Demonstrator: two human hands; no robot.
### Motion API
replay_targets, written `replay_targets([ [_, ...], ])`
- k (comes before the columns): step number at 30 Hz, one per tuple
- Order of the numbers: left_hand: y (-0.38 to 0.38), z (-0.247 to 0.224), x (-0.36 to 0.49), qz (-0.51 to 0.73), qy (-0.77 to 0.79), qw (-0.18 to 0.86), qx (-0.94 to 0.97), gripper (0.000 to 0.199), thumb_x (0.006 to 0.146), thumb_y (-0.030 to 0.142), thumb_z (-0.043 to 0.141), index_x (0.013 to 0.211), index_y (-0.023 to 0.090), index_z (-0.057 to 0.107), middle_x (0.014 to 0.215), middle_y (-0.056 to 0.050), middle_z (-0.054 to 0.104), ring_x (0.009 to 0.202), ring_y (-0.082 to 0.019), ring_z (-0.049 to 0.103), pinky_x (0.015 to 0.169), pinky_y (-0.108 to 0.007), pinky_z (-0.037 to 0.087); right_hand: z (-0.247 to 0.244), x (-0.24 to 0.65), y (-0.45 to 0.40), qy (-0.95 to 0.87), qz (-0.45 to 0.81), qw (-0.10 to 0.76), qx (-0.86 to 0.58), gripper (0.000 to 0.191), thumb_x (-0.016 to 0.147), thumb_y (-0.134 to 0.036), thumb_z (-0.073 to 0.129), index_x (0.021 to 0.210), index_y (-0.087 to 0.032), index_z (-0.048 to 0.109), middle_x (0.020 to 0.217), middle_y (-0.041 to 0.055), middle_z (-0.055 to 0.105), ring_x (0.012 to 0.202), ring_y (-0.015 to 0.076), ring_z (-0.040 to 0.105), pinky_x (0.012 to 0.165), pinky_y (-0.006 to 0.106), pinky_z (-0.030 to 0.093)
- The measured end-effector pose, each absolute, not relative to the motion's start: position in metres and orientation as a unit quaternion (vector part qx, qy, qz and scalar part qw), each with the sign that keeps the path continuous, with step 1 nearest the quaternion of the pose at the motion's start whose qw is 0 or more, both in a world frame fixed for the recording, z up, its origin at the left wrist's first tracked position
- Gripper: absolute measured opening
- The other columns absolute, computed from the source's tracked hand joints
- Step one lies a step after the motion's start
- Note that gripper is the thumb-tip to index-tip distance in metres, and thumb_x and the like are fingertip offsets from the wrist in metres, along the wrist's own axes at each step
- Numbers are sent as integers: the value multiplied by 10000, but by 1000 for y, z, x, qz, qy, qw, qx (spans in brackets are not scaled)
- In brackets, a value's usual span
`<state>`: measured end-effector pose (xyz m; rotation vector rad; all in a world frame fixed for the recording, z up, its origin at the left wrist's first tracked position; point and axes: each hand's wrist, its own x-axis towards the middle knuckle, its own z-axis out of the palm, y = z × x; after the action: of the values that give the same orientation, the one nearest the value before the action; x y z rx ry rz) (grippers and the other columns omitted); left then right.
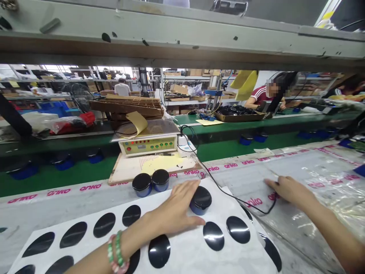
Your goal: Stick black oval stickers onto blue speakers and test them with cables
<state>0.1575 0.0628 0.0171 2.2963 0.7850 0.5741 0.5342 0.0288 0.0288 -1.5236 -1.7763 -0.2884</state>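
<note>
My left hand reaches over a white sheet, its thumb and fingers spread around the left side of a round blue container with a glossy black top. Its thumb lies apart from the container; whether the fingertips touch it I cannot tell. Several black discs lie on the sheet. My right hand is closed over the plastic-covered bench at the right, around a thin pen-like tool mostly hidden by the fingers. A black cable runs up to this hand.
Two similar containers stand behind the sheet. A control box with lit buttons rests on a board. More blue containers sit on the green belt. A shelf beam crosses overhead. A co-worker sits opposite.
</note>
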Motion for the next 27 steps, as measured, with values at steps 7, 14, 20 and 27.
replay_targets([
  [7,42,29,157,325,334,555,689,699,736,530,703,1310,217,452,1265,-124,529,1067,-246,604,877,-370,500,34,490,5,-633,-101,403,-653,188,930,-309,480,799,-249,600,508,-7,615,439,157,634,371,183,422],
  [14,2,56,143,386,330,823,255,661,681,683,666,1044,131,639,947,-113,694,985,-230,638,913,-306,466,70,355,-51,-751,-8,461,-472,156,932,-365,536,1064,-321,607,819,-16,708,654,153,680,577,208,555],
  [20,0,62,136,393,318,800,324,606,760,686,577,1159,231,579,997,-39,661,878,-163,628,748,-240,478,70,301,-50,-776,30,481,-406,202,907,-123,553,1076,-232,565,781,2,647,668,138,628,599,233,529],
  [27,-1,64,127,418,383,619,543,618,798,702,499,1250,281,493,1102,-36,608,1042,-225,546,936,-329,395,77,303,-48,-782,-53,431,-447,130,906,-134,526,999,-211,574,732,7,627,626,161,615,593,291,502],
])
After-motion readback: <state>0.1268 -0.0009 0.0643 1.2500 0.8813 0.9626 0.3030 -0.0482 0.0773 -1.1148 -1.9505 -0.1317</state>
